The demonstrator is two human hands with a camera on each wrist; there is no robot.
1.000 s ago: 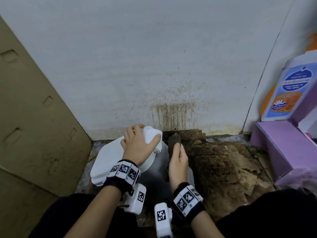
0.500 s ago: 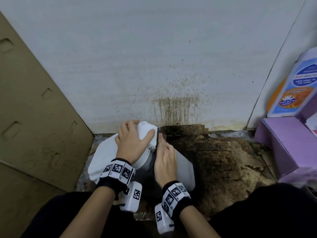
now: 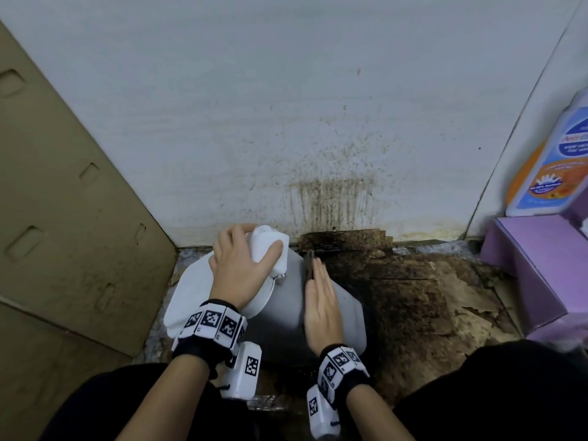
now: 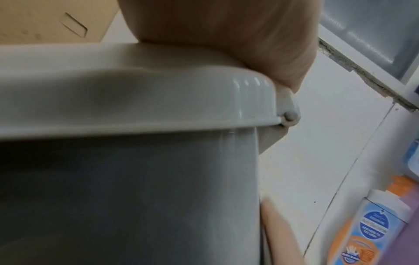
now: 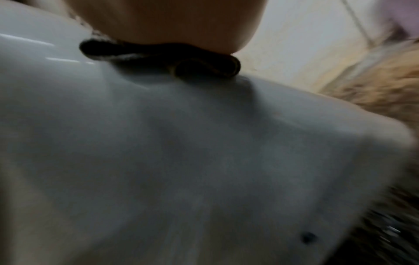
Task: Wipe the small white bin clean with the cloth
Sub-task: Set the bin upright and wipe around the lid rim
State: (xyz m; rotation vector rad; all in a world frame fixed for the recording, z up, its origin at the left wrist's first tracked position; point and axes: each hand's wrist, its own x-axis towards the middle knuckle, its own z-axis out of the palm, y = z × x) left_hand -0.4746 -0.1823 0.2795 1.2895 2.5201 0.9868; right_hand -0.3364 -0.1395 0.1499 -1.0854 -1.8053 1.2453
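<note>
The small white bin (image 3: pixel 286 316) leans tilted on the floor by the wall, its lid (image 3: pixel 191 291) to the left. My left hand (image 3: pixel 245 265) lies over the lid's top and grips the white hinge block (image 3: pixel 270 246) at the back. My right hand (image 3: pixel 318 281) lies flat on the bin's side with straight fingers, pressing a dark, dirty cloth (image 3: pixel 309 264) against it. In the right wrist view the cloth (image 5: pixel 158 57) shows crumpled under the hand on the bin wall (image 5: pixel 204 152). The left wrist view shows the lid (image 4: pixel 136 100) above the bin body (image 4: pixel 136 188).
A brown cardboard sheet (image 3: pixel 63 218) leans at the left. The wall (image 3: pixel 331 198) behind has brown splatter. Stained, peeling cardboard (image 3: pixel 413 297) covers the floor to the right. A purple box (image 3: pixel 534 265) and a blue-orange bottle (image 3: pixel 553 167) stand at the far right.
My right hand, which held the cloth up off the bin, has come down and now lies flat with the cloth on the bin's side. The left hand has kept its grip.
</note>
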